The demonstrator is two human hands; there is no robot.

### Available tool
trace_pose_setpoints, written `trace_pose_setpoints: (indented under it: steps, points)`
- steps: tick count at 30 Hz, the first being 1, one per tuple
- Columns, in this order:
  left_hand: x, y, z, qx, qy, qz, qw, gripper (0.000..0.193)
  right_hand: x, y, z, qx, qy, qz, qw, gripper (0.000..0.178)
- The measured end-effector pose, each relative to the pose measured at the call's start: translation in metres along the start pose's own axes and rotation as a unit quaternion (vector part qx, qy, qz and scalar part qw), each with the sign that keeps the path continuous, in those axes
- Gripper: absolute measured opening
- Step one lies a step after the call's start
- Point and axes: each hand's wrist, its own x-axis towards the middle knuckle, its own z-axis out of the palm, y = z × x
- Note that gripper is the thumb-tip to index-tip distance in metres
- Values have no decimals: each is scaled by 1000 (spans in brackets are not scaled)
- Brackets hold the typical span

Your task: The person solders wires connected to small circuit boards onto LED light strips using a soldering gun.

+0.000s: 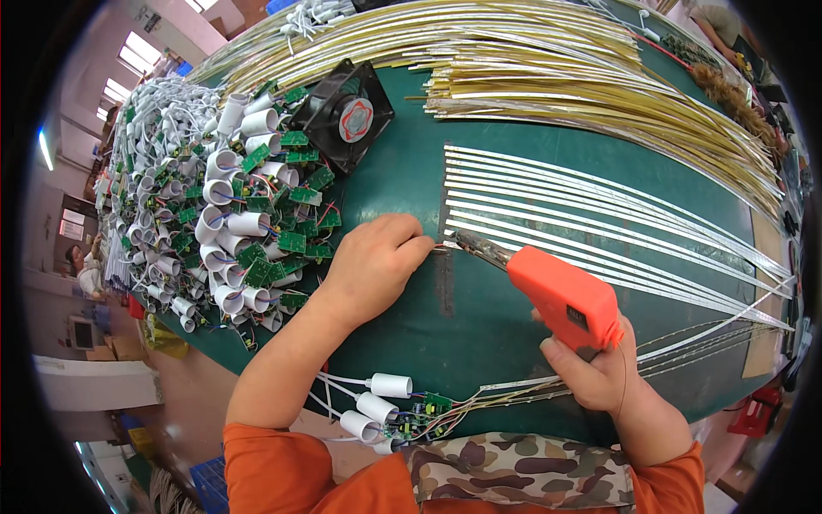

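My right hand (604, 373) is closed around the grip of a red soldering gun (561, 295). Its dark metal tip reaches left to the end of the lowest white LED strip (514, 248) in a fanned row. My left hand (372, 261) is closed in a pinch on thin wires (442, 248) beside that strip end; most of their length is hidden under the fingers. The white strips (548, 184) lie side by side, their left ends lined up along a dark line and their right ends converging.
At left rises a heap of white plastic caps (248, 224) with green circuit boards and wires. A black fan (347, 116) stands beside it. Yellowish strips (548, 81) are piled at the back. Wired caps (390, 385) and boards lie at the near edge of the green table (385, 325).
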Motion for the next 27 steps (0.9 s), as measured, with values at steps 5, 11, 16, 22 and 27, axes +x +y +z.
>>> trace_pose_setpoints:
  steps: [5,11,16,22,27]
  points:
    - [1,0,-1,-18,2,-4,1000,23,0,2,1,21,19,-3,1000,50]
    - [5,1,-2,-28,-19,-10,999,24,0,1,0,29,9,15,999,50]
    - [6,-2,-2,-35,-22,-4,999,24,2,-1,0,19,6,22,1000,49]
    - [5,-5,-2,-41,-31,-1,999,26,6,-5,2,22,-3,16,1000,46]
    - [6,-5,-2,-33,-40,2,999,25,5,-3,4,24,2,11,1000,45]
